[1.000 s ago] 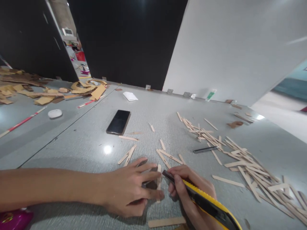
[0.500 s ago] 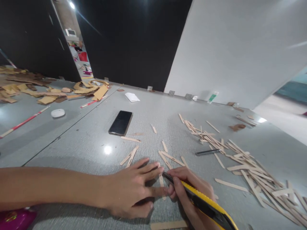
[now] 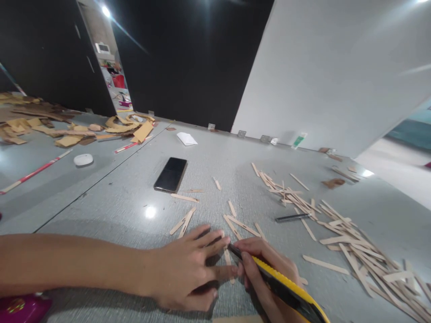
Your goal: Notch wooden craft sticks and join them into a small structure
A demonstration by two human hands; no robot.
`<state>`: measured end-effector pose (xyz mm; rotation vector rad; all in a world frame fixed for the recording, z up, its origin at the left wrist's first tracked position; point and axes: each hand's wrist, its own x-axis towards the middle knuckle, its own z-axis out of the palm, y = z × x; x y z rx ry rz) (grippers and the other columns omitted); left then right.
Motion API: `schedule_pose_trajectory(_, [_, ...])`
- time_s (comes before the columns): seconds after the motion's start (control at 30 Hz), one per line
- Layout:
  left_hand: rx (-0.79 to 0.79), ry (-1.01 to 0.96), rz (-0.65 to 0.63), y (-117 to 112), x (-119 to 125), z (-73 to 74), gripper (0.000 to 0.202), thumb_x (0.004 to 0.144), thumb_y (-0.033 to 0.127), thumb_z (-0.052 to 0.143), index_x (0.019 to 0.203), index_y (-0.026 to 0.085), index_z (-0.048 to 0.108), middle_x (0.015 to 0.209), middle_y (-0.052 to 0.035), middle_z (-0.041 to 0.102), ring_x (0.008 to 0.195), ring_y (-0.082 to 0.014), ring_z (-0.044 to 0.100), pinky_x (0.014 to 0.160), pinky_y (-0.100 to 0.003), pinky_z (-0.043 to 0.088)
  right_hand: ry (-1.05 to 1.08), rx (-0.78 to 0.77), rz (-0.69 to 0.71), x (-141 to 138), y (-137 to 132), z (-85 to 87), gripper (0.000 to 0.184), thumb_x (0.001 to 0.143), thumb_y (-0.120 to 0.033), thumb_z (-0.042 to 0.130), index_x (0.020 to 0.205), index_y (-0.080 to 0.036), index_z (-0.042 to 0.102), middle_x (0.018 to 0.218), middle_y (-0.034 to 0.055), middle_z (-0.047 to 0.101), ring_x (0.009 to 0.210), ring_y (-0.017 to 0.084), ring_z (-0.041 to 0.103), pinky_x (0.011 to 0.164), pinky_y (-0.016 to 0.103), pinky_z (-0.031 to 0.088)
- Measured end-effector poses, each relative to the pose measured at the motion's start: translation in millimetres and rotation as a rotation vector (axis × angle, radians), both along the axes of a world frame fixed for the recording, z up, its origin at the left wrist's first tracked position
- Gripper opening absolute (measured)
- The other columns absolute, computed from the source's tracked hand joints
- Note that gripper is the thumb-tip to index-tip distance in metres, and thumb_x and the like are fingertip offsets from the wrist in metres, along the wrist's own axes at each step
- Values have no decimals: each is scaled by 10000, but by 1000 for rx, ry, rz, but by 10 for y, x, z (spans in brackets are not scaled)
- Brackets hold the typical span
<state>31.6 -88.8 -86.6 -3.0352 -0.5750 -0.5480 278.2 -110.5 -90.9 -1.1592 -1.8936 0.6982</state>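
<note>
My right hand (image 3: pixel 261 264) is closed around a yellow and black utility knife (image 3: pixel 286 285). The knife's tip points left and touches down beside my left fingertips. Fingers spread, my left hand (image 3: pixel 195 269) lies flat on the table and presses on a wooden craft stick (image 3: pixel 229 260), part of which is hidden under the fingers. Just beyond my hands lie a few slotted craft sticks (image 3: pixel 243 225), two of them meeting in a V. Another pair of sticks (image 3: pixel 186 222) forms a narrow V above my left hand.
A loose pile of craft sticks (image 3: pixel 357 251) spreads across the right, with a dark slim tool (image 3: pixel 292 217) beside it. A black phone (image 3: pixel 171 175) lies ahead, a white case (image 3: pixel 83 160) farther left. Cardboard scraps (image 3: pixel 67 134) cover the far left. Upright black panels (image 3: pixel 188 63) stand behind.
The view has shifted slightly, so things on the table sit a little lower and to the right. Both hands keep nearly the same place, with the knife tip still at the stick.
</note>
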Motion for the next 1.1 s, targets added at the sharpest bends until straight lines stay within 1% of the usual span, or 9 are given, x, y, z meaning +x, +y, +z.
schedule_pose_trajectory(0.1, [22,-2,4,-1,6,-1,565,1050,433,485,1569,212,505,1491,-221,587,1416,-391,509,1186,-531,363,13,7,3,-8,4,-1,128,1070,-325,585,1016,-280,693,716,-33,661,493,108,609,455,200,496])
schedule_pose_trajectory(0.17, [28,4,3,0,10,10,556,1050,429,482,1560,209,512,1472,-220,598,1406,-386,520,1177,-525,377,16,14,-2,-9,5,5,123,1068,-324,587,1018,-284,692,782,-21,699,504,104,617,457,203,493])
schedule_pose_trajectory(0.27, [23,1,2,3,16,21,553,1044,421,492,1552,206,522,1467,-217,609,1401,-390,524,1175,-530,382,3,52,-5,-11,7,28,105,1059,-309,597,1012,-293,690,913,-2,758,669,131,719,582,221,549])
schedule_pose_trajectory(0.37, [15,-7,-1,4,21,2,578,1038,426,501,1570,199,499,1483,-224,597,1419,-394,516,1195,-533,373,-36,94,9,-9,13,32,103,1052,-283,600,990,-296,681,925,-14,762,788,149,746,719,247,565])
schedule_pose_trajectory(0.57, [-6,-23,29,-45,49,-69,572,1050,425,505,1562,169,493,1513,-245,554,1441,-405,486,1218,-530,375,-62,109,50,-9,37,-19,101,1056,-228,572,1008,-281,645,908,-22,725,760,138,706,703,250,537])
schedule_pose_trajectory(0.7, [-96,-21,63,-76,80,-56,581,1059,444,507,1582,192,467,1505,-221,539,1412,-392,487,1186,-545,423,-81,115,83,-24,69,25,130,1060,-223,560,964,-268,636,863,-28,701,720,132,680,685,254,529])
schedule_pose_trajectory(0.9, [-152,-11,58,-67,89,-32,581,1057,445,510,1581,198,475,1434,-212,572,1423,-388,490,1216,-556,397,-76,100,94,-17,85,47,158,1065,-229,546,947,-255,647,854,-13,702,718,145,678,674,273,528])
schedule_pose_trajectory(0.97, [-166,-13,40,-61,72,-44,597,1058,440,515,1592,179,455,1524,-237,529,1490,-395,454,1258,-554,346,-72,113,91,-24,82,37,167,1064,-227,541,934,-247,644,842,-4,699,708,152,674,667,280,528])
schedule_pose_trajectory(1.1, [-215,26,2,-46,34,-74,671,1052,443,542,1643,181,359,1715,-253,314,1607,-409,284,1298,-557,283,-88,144,63,-56,66,17,181,1066,-217,525,921,-243,629,825,1,681,692,156,664,657,285,523])
